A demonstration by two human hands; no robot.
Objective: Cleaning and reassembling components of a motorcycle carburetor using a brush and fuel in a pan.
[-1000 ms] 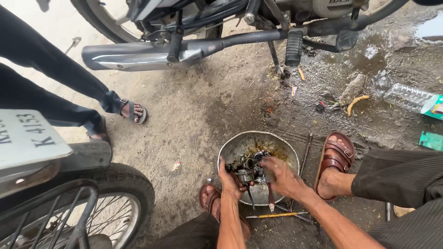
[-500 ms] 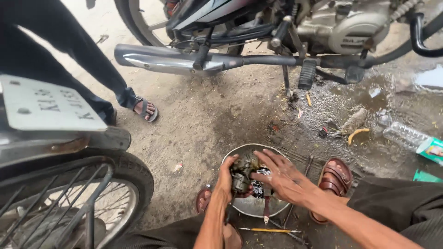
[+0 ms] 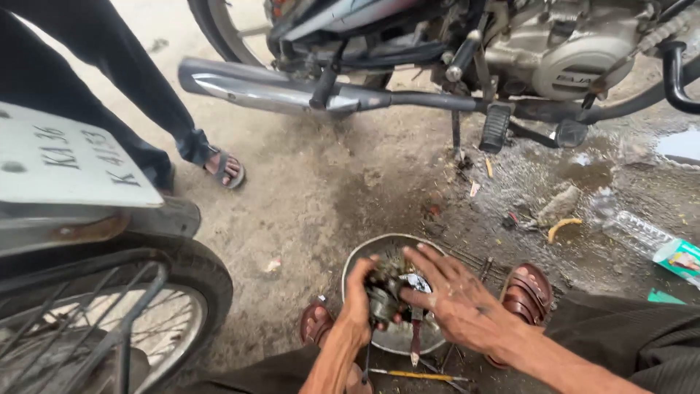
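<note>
The person squats on stained concrete over a round metal basin (image 3: 359, 257), and both hands work a small, grimy engine part (image 3: 385, 299) held just above its bottom. The left hand (image 3: 359, 310) wraps the part from the left side, fingers curled tight around it. The right hand (image 3: 456, 303) lies over it from the right with fingers spread and fanned forward, the fingertips pressing on the part's top; whether the thumb pinches underneath cannot be made out, since the hand hides it.

Compared with half a second ago the hands sit in nearly the same hold, but the view has swung so that the motorcycle (image 3: 467, 51) fills the top edge more fully, its exhaust pipe (image 3: 262, 84) and footpeg (image 3: 496, 125) now closer to centre. A second ago the two hands gripped the part more evenly from both sides; the right one has since opened out flatter across the top, which probably means the part is being turned or rubbed clean rather than lifted out of the basin.

A red-handled tool (image 3: 415, 335) leans against the basin's near rim, and a yellow-handled screwdriver (image 3: 412, 376) lies on the ground below it. Brown sandals (image 3: 529, 295) flank the basin (a bystander's sandalled foot (image 3: 222, 168) stands well apart at left). A second bike's rear wheel (image 3: 109, 314) fills the lower left.
</note>
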